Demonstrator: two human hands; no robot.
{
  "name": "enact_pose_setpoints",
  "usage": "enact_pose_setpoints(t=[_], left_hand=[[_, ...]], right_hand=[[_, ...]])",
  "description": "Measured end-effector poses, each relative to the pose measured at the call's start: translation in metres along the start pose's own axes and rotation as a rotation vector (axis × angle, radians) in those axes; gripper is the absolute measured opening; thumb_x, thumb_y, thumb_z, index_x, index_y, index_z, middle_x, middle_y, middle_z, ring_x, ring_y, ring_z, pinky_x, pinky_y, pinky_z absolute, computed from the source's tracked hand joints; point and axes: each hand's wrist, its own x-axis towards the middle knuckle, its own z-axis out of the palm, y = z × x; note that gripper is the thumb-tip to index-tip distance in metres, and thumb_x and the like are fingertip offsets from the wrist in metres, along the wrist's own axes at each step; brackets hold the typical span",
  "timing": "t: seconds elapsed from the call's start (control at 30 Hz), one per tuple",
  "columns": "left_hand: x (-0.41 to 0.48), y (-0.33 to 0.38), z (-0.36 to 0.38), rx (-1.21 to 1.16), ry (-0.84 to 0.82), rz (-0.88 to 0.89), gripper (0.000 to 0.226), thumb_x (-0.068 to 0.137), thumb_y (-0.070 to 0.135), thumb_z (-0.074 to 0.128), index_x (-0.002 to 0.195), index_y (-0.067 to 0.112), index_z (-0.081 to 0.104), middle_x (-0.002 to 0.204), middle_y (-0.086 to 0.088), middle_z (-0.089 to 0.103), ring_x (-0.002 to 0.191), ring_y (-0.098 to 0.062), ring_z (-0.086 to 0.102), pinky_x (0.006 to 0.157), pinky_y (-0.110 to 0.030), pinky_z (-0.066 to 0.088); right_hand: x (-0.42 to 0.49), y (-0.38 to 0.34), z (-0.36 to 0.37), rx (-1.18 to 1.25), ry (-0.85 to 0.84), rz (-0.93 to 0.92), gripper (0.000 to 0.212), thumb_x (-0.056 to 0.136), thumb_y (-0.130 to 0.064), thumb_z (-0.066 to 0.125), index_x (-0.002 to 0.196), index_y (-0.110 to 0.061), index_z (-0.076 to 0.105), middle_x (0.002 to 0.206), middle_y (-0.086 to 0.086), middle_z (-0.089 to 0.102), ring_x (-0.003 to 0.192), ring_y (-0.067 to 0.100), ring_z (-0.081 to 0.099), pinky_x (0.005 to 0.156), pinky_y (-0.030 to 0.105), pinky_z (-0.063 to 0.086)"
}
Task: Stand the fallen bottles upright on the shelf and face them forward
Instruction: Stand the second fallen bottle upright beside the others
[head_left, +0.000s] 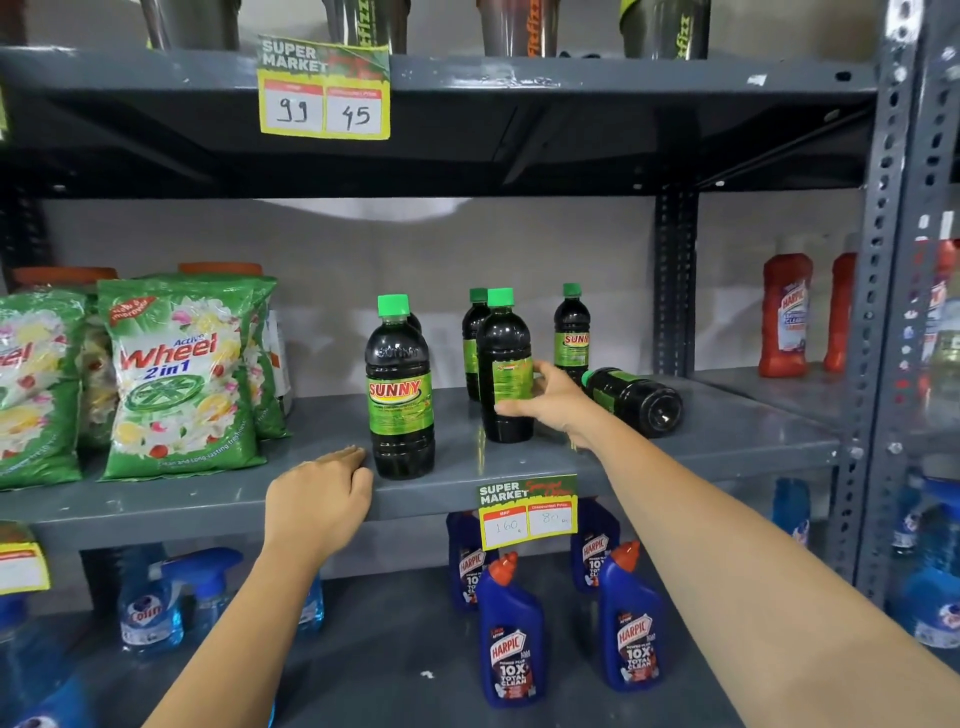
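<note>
Nearest the lens, blue toilet-cleaner bottles (511, 631) on the lower shelf, untouched and no part of the job. Above them, left hand (319, 496) laid flat on the front lip of the middle shelf (208, 501), fingers together and holding nothing, probably as a brace while leaning in. Right hand (545, 397) reaching further back, grip partly wrapped round the middle of a dark green-capped bottle (504, 364), thumb up near the label and fingers at the side, seemingly to twist it, since its label looks off to the side and not forward. Standing upright already. Just left, front bottle (400, 387) with label square to the aisle, likely finished. Behind, two more bottles (571, 332) upright near the back wall. To the right, fallen bottle (631, 400) lying on its side, cap toward the hand and base toward the aisle, apparently the one left to stand. Detergent packs (176, 374) stacked at far left, clear of the work
</note>
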Motion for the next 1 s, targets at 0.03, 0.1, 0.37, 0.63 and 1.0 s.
enact_pose_setpoints(t=[0.03,0.1,0.37,0.63,1.0], left_hand=[[0.0,0.0,0.0,-0.002,0.004,0.004,0.056,0.084,0.038,0.023,0.128,0.032,0.058,0.136,0.007,0.057,0.115,-0.024,0.058,0.081,-0.032,0.047],[0.0,0.0,-0.001,-0.005,0.005,0.005,0.06,0.081,0.039,0.021,0.128,0.032,0.058,0.135,0.007,0.058,0.114,-0.025,0.058,0.081,-0.032,0.047],[0.0,0.0,-0.001,0.008,0.017,0.005,0.06,0.081,0.039,0.02,0.128,0.031,0.058,0.136,0.008,0.057,0.115,-0.023,0.058,0.083,-0.032,0.047],[-0.002,0.003,-0.003,0.017,0.027,0.005,0.05,0.087,0.034,0.025,0.119,0.027,0.063,0.13,0.005,0.062,0.11,-0.026,0.06,0.079,-0.033,0.046],[-0.003,0.004,-0.004,0.015,0.026,-0.007,0.045,0.092,0.032,0.031,0.126,0.029,0.06,0.136,0.007,0.057,0.115,-0.024,0.058,0.082,-0.032,0.047]], right_hand=[[-0.001,0.0,0.002,-0.034,0.034,-0.014,0.088,0.064,-0.025,0.09,0.137,-0.017,0.041,0.129,0.001,0.054,0.116,0.018,0.054,0.096,0.033,0.043],[-0.003,0.0,0.006,-0.116,0.102,-0.044,0.089,0.06,-0.035,0.091,0.131,-0.018,0.039,0.124,-0.001,0.051,0.113,0.018,0.052,0.096,0.035,0.044],[-0.004,-0.007,-0.001,0.005,-0.128,0.043,0.077,0.073,0.0,0.08,0.139,-0.017,0.043,0.122,0.001,0.061,0.119,0.02,0.055,0.097,0.029,0.039],[-0.009,-0.002,0.006,-0.134,-0.005,-0.013,0.09,0.065,-0.025,0.09,0.138,-0.017,0.037,0.122,-0.001,0.056,0.108,0.015,0.052,0.09,0.028,0.041],[-0.014,-0.009,0.004,-0.08,-0.087,0.007,0.064,0.078,-0.019,0.081,0.134,-0.016,0.048,0.131,0.003,0.059,0.109,0.014,0.053,0.089,0.028,0.04]])
